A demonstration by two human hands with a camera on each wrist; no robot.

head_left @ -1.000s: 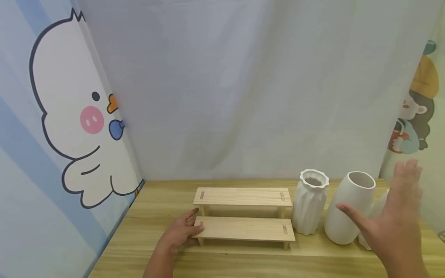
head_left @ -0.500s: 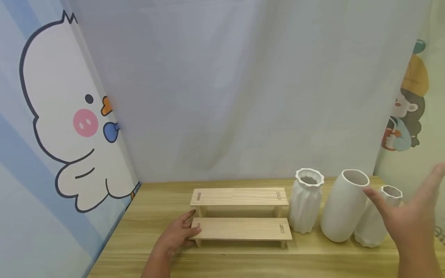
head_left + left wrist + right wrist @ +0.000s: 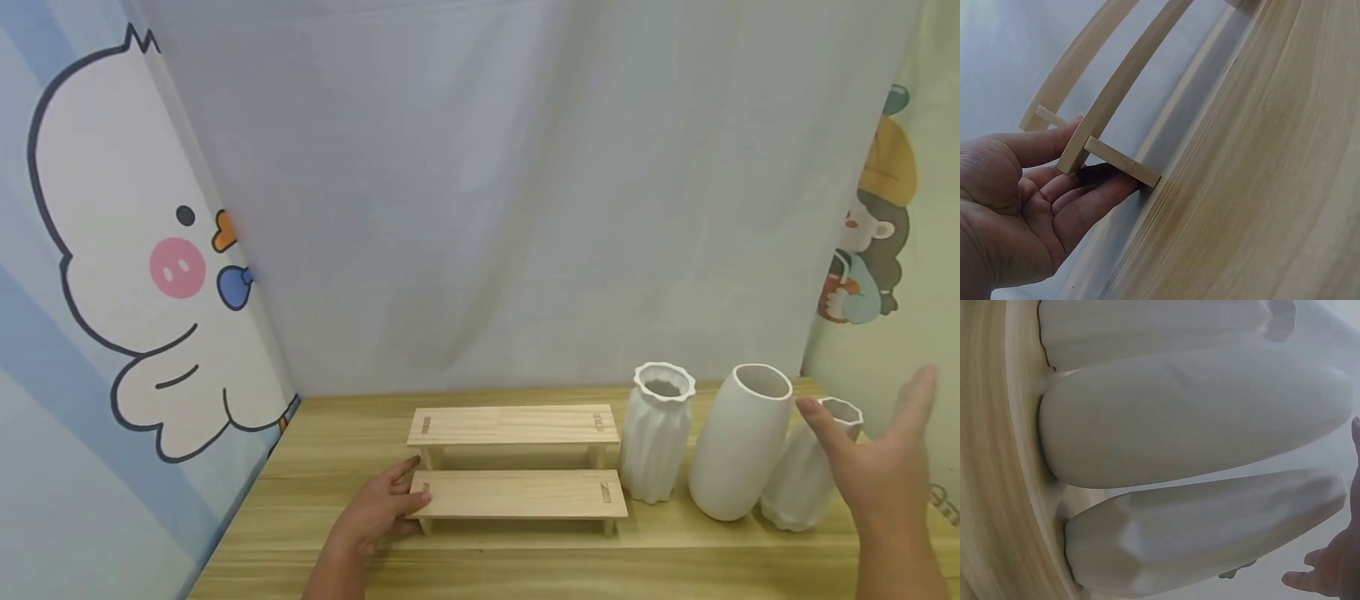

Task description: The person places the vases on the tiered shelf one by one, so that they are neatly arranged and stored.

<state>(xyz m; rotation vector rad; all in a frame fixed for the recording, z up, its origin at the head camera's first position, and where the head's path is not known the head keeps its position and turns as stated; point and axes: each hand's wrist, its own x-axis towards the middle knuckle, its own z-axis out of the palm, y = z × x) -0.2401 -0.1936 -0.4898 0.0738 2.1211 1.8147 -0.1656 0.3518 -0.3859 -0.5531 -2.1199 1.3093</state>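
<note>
With its thumb over the left end of the front wooden stand [image 3: 517, 493], my left hand [image 3: 375, 508] pinches that low bench-like piece. In the left wrist view, the other fingers [image 3: 1100, 203] reach under the board beside its leg [image 3: 1122, 161]. Just behind is a matching wooden stand [image 3: 510, 425]. My right hand [image 3: 881, 467] is raised at the right, fingers spread and holding nothing. Nearest to it is a short white faceted vase [image 3: 798, 483], partly overlapped by the thumb. Beside that stand a smooth tall white vase [image 3: 738, 450] and a fluted white vase [image 3: 656, 450] with a scalloped rim.
Everything stands on a wood-grain table [image 3: 345, 442]. A pale grey cloth [image 3: 487, 208] hangs along the back edge. Walls with cartoon figures, a white bird [image 3: 127, 208] and a child in a yellow cap [image 3: 873, 258], close off both sides.
My right hand has moved to the right, uncovering the short faceted vase. The head view has swung slightly right. The left hand keeps its hold on the front stand.
</note>
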